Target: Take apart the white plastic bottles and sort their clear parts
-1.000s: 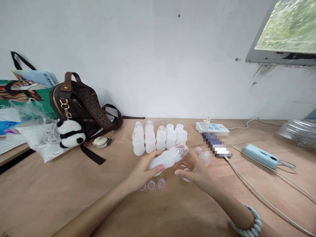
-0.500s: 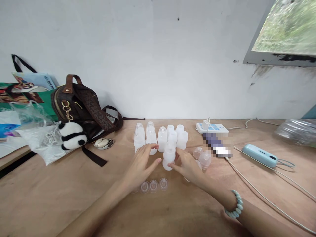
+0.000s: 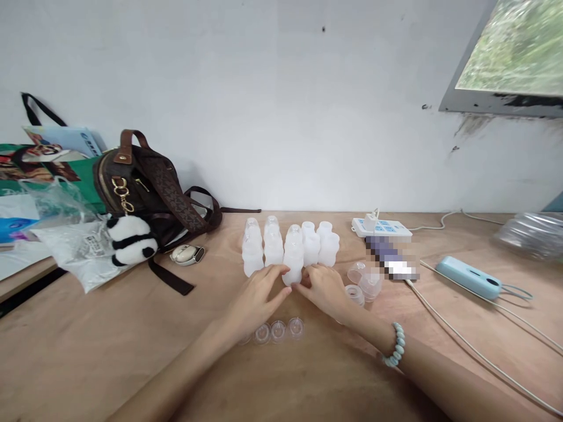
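Note:
Several small white plastic bottles (image 3: 294, 249) stand grouped at the middle of the wooden table (image 3: 88, 340). My left hand (image 3: 255, 299) and my right hand (image 3: 324, 289) meet at the foot of the front capped bottle (image 3: 292, 258), fingertips pinching its base from both sides. Three clear nipples (image 3: 278, 331) lie in a row just below my left hand. Clear caps (image 3: 365, 281) lie right of my right hand, whose wrist wears a pale bead bracelet (image 3: 394, 346).
A brown handbag (image 3: 141, 187) with a panda charm (image 3: 129, 239) sits at the left, beside plastic bags (image 3: 65, 240). A white power strip (image 3: 382, 227), a blue device (image 3: 468, 276) and cables (image 3: 475, 351) lie at the right.
The bottle I held tilted in both hands a second ago now stands upright among the group. Both hands have followed it forward to the cluster.

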The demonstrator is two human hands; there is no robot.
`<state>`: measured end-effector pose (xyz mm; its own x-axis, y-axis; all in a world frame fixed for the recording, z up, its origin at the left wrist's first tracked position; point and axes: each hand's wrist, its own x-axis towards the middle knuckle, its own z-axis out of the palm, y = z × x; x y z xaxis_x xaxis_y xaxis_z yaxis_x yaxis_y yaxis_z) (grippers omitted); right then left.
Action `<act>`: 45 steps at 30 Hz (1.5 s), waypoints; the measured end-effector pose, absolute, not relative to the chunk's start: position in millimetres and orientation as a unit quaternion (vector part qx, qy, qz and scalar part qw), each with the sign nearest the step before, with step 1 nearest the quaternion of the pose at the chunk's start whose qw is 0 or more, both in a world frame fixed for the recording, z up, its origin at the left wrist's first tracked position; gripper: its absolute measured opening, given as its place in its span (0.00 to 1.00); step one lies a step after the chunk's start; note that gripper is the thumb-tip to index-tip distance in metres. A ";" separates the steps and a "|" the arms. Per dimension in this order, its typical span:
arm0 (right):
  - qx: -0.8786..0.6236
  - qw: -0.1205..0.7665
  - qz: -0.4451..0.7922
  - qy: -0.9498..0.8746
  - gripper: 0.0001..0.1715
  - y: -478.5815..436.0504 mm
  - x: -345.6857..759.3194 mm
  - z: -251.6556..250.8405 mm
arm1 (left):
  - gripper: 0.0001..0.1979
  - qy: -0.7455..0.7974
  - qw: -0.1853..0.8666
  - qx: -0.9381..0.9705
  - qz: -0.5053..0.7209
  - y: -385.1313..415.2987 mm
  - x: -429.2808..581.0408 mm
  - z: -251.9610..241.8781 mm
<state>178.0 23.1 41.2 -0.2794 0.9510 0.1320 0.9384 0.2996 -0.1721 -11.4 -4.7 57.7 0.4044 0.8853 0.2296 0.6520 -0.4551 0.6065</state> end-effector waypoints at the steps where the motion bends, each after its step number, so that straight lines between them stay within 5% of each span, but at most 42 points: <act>1: -0.592 0.100 0.027 -0.799 0.17 23.8 177.1 41.5 | 0.17 0.475 0.222 0.812 0.256 -3.8 -11.3 54.6; 19: -0.592 0.077 -0.006 -0.803 0.17 43.7 164.5 43.0 | 0.27 0.530 0.279 0.799 0.060 -10.0 -55.5 98.8; 25: -0.588 0.134 -0.026 -0.797 0.11 35.6 186.5 59.6 | 0.15 0.511 0.322 0.797 -0.005 -16.6 -71.7 84.9; 32: -0.590 0.166 -0.066 -0.787 0.12 31.4 215.3 75.9 | 0.06 0.511 0.299 0.802 0.078 -11.4 -71.1 70.7; 45: -0.519 0.013 -0.056 -0.853 0.05 23.9 240.8 52.8 | 0.07 0.379 0.318 0.845 0.204 17.6 -0.4 41.2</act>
